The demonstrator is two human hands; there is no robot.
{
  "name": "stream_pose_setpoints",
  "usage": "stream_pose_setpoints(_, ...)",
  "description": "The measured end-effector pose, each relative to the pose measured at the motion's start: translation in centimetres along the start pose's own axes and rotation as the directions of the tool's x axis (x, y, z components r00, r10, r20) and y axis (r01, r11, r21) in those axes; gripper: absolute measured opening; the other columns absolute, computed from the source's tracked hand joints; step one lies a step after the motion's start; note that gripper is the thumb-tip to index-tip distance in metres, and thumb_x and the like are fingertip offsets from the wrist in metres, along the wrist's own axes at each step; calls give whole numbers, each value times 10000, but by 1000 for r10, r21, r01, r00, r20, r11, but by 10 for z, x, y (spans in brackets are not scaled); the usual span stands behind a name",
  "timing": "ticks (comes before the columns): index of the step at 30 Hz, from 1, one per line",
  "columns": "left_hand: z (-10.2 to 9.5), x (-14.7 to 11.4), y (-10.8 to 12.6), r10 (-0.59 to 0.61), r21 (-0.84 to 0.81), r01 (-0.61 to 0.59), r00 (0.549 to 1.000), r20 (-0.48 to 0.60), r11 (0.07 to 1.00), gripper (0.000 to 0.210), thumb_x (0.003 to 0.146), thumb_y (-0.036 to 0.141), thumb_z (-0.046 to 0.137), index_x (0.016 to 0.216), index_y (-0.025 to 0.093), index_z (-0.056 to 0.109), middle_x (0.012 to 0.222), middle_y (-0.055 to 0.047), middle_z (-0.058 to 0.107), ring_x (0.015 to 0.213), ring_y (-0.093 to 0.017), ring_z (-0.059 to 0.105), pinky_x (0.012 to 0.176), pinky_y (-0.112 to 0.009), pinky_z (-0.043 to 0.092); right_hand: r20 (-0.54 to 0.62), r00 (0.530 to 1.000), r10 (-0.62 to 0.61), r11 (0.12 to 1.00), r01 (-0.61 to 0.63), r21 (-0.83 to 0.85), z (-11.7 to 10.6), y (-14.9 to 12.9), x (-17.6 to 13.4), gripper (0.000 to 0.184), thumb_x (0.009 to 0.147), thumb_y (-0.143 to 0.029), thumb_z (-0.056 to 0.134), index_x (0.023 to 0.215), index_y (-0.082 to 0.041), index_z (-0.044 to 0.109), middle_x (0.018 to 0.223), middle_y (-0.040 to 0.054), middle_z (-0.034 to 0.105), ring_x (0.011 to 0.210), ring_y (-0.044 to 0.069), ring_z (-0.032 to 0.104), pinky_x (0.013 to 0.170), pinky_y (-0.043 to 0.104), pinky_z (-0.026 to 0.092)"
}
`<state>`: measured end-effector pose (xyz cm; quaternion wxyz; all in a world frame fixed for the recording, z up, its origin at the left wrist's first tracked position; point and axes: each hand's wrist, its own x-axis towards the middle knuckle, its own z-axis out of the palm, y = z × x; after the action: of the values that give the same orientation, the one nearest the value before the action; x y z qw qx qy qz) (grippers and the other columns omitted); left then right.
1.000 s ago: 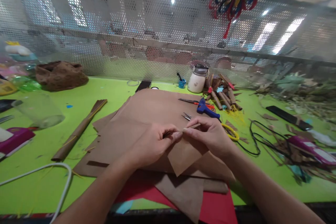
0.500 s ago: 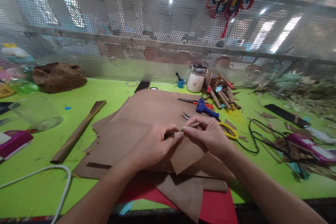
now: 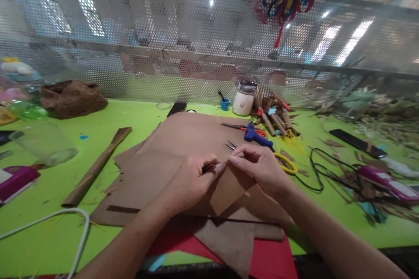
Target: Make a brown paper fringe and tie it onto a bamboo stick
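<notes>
Pleated brown paper [image 3: 208,167] is gathered in my left hand [image 3: 186,185], its folds showing between thumb and curled fingers. A flat, unfolded part of brown paper [image 3: 229,192] hangs below both hands, seemingly the same piece. With thumb and fingers pinched, my right hand [image 3: 263,170] grips the paper's upper edge close to my left fingertips. Large brown paper sheets [image 3: 157,174] lie under the hands. Just beyond my right hand are yellow-handled scissors [image 3: 288,163], a blue glue gun [image 3: 257,136] and orange-handled scissors [image 3: 240,127].
At left lie a rolled brown paper bundle [image 3: 94,170], a clear plastic cup [image 3: 49,146] and a white cable [image 3: 83,235]. Behind stand a white jar [image 3: 244,100] and several small paper bundles [image 3: 276,117]. Black cord [image 3: 314,170] and paper scraps spread at right.
Both hands keep their hold on the paper. My right fingertips have shifted very slightly right, away from my left ones; the view has tilted a little.
</notes>
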<state>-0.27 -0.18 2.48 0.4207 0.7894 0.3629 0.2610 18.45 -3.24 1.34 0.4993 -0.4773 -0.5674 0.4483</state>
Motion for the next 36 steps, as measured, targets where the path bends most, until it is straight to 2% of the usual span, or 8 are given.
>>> stream_pose_setpoints(7, 0, 2, -2, -99, -197, 109, 993, 60, 974, 312, 822, 439, 520, 715, 150, 563, 642, 30, 514, 597, -97, 440, 541, -197, 333, 0, 997, 78, 986, -77, 151, -1, 6, 1, 250, 689, -377, 731, 699, -146, 636, 609, -14, 566, 525, 86, 469, 501, 209, 356)
stream_pose_setpoints(9, -1, 3, -2, -129, -264, 147, 988, 83, 953, 303, 802, 433, 550, 700, 147, 542, 624, 40, 487, 575, -88, 417, 535, -197, 322, -37, 995, 92, 977, -83, 194, -4, 10, 4, 239, 694, -368, 731, 691, -151, 631, 593, -23, 551, 512, 80, 452, 497, 208, 350)
stream_pose_setpoints(14, -3, 4, 0, -138, -339, 158, 987, 81, 928, 293, 772, 406, 587, 666, 140, 529, 611, 42, 465, 572, -82, 399, 548, -200, 318, -194, 980, -31, 987, 61, 148, -7, 10, 10, 242, 745, -398, 679, 686, -167, 636, 640, -8, 583, 608, 105, 510, 601, 228, 410)
stream_pose_setpoints(16, -3, 3, 0, -135, -343, 154, 988, 80, 927, 291, 778, 409, 580, 679, 139, 533, 613, 40, 472, 572, -83, 400, 545, -201, 316, -166, 986, -20, 993, 39, 112, -4, 6, 8, 255, 754, -424, 665, 756, -170, 644, 684, -2, 597, 627, 106, 525, 605, 227, 417)
stream_pose_setpoints(19, -1, 3, -1, -115, -302, 140, 988, 99, 943, 274, 796, 398, 562, 708, 138, 544, 618, 35, 478, 582, -90, 407, 543, -206, 317, 2, 998, 60, 997, -60, 50, 1, 2, 4, 291, 700, -397, 724, 862, -172, 633, 725, -5, 608, 618, 100, 529, 554, 211, 400)
stream_pose_setpoints(22, 0, 3, -2, -77, -243, 105, 990, 120, 964, 280, 825, 396, 525, 730, 135, 557, 647, 27, 491, 613, -96, 419, 557, -207, 328, 103, 989, 106, 994, -109, 29, 2, 1, 1, 277, 675, -381, 747, 767, -153, 619, 653, -17, 587, 576, 89, 507, 520, 201, 374)
stream_pose_setpoints(29, 2, 3, -2, -42, -125, 58, 991, 128, 991, 298, 857, 398, 469, 743, 141, 567, 688, 20, 512, 660, -106, 444, 583, -206, 350, 125, 977, 173, 978, -185, 96, -2, 0, 1, 287, 675, -389, 740, 722, -135, 614, 580, -24, 557, 522, 77, 468, 492, 201, 329)
stream_pose_setpoints(36, 3, 4, -1, -61, -161, 77, 993, 100, 984, 292, 841, 399, 485, 738, 142, 578, 675, 13, 531, 635, -109, 460, 570, -209, 367, 46, 995, 92, 993, -94, 66, 3, 5, 0, 222, 684, -337, 730, 681, -137, 634, 583, -17, 563, 532, 87, 470, 504, 214, 352)
